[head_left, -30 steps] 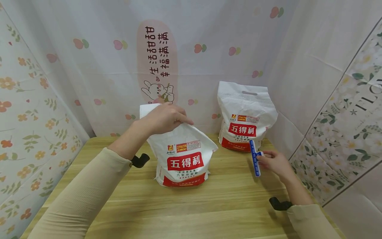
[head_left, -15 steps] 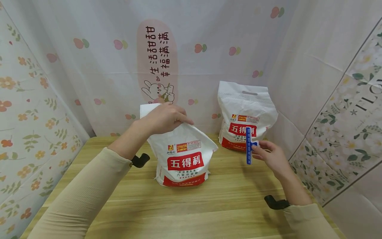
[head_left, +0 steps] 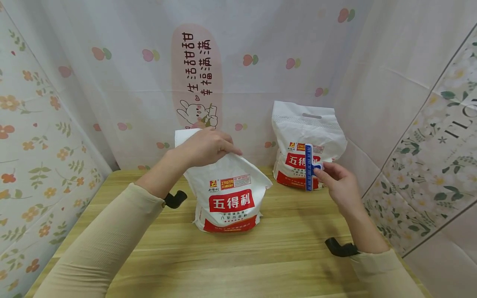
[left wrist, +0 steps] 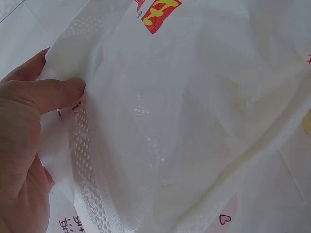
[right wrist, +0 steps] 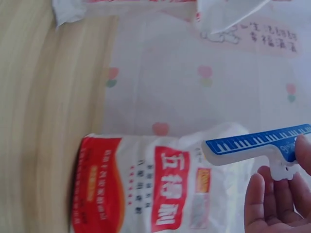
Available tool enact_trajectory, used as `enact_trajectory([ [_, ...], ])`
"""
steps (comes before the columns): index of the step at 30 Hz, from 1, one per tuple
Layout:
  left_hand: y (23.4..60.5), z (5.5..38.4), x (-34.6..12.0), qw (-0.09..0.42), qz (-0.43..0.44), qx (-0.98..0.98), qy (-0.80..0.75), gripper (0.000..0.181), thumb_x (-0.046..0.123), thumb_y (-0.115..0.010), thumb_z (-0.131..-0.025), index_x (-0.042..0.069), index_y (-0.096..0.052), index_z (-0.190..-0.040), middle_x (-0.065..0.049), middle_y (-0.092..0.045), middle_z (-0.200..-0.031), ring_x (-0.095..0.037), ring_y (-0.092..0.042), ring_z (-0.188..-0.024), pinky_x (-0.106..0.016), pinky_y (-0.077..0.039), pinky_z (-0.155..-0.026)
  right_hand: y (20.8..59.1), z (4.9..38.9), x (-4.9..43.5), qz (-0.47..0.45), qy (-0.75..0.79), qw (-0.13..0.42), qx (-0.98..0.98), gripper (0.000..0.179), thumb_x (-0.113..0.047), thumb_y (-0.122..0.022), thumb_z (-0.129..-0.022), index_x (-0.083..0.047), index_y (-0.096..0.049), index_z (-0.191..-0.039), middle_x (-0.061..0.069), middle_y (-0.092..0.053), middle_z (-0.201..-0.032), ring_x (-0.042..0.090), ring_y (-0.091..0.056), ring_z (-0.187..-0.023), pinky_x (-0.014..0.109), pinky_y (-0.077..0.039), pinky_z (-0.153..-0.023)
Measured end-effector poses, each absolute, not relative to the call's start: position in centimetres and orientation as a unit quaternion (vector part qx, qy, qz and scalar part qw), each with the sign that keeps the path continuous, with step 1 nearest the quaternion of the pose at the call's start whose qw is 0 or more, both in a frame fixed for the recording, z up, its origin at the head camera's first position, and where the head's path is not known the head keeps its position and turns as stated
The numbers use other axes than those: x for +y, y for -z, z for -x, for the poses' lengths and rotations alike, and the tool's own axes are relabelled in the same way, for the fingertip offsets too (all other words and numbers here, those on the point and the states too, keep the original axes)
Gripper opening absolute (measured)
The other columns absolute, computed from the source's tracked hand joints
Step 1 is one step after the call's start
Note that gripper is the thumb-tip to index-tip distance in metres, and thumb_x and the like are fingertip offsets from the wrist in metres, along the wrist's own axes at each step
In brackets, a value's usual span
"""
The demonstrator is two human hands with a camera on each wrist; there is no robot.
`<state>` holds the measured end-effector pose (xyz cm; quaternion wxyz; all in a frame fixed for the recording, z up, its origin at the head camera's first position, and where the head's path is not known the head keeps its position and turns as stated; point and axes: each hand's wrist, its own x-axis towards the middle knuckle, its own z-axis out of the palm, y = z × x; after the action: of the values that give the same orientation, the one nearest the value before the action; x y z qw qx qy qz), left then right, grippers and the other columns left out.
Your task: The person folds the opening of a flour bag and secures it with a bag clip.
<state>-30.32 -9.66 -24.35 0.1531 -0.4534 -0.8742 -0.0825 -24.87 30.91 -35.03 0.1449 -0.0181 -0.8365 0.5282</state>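
White and bulging, the nearer bag (head_left: 227, 178) stands on the wooden tabletop (head_left: 208, 265) in the head view, contents hidden, its red label reading 五得利; the left hand (head_left: 208, 147) grips its top. The right hand (head_left: 340, 186) holds a blue-and-white clip (head_left: 309, 167) nearly upright in front of the farther bag (head_left: 309, 130). In the left wrist view, thumb and fingers pinch the nearer bag's dotted upper band. In the right wrist view, the grip grasps the clip's handle; white ruler-like marks line its blue strip, and the farther bag also reads 五得利.
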Motion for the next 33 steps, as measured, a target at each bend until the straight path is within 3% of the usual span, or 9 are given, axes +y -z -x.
enact_trajectory([
  [12, 24.3, 30.2, -9.6, 0.151, 0.453, -0.875, 0.081, 0.031, 0.006, -0.078, -0.101, 0.024, -0.085, -0.126, -0.003, -0.081, -0.105, -0.023, -0.076, -0.098, -0.042, -0.057, -0.094, 32.6, 23.7, 28.9, -0.007, -0.524, 0.186, -0.831, 0.049, -0.033, -0.073, -0.107, -0.002, -0.065, -0.144, -0.020, -0.067, -0.110, 0.006, -0.062, -0.106, 0.008, -0.055, -0.087],
  [27, 24.1, 30.2, -9.6, 0.144, 0.449, -0.878, 0.078, 0.033, 0.005, -0.076, -0.101, 0.025, -0.085, -0.127, -0.002, -0.081, -0.107, -0.023, -0.076, -0.100, -0.043, -0.056, -0.095, 31.1, 23.1, 26.3, -0.083, -0.527, 0.251, -0.808, 0.020, -0.003, -0.074, -0.104, 0.006, -0.067, -0.120, -0.021, -0.068, -0.094, 0.004, -0.063, -0.086, 0.012, -0.055, -0.075],
  [33, 24.2, 30.2, -9.6, 0.142, 0.447, -0.880, 0.077, 0.033, 0.005, -0.076, -0.102, 0.025, -0.084, -0.127, -0.002, -0.081, -0.107, -0.023, -0.076, -0.101, -0.044, -0.056, -0.096, 30.7, 23.2, 25.5, -0.083, -0.524, 0.259, -0.807, 0.018, -0.001, -0.074, -0.103, 0.006, -0.070, -0.119, -0.021, -0.067, -0.094, 0.004, -0.064, -0.089, 0.011, -0.056, -0.076],
])
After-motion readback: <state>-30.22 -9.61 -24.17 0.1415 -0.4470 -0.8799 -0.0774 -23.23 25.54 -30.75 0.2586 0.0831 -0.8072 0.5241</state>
